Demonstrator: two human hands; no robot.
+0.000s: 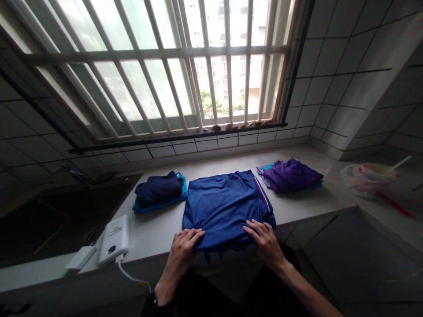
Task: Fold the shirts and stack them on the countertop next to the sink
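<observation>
A blue garment (224, 204) with a red and white stripe along its right side lies spread flat on the counter (158, 229), its near hem hanging slightly over the front edge. My left hand (184, 247) rests on its near left corner, fingers curled on the cloth. My right hand (264, 240) lies on the near right corner, fingers spread flat on the fabric.
A folded dark navy and teal pile (160, 191) sits left of the garment, a folded purple pile (291, 175) to its right. A white device with a cable (114, 240) lies at the counter's left front. A plastic bag with a bowl (370, 178) sits far right. A barred window (185, 66) is behind.
</observation>
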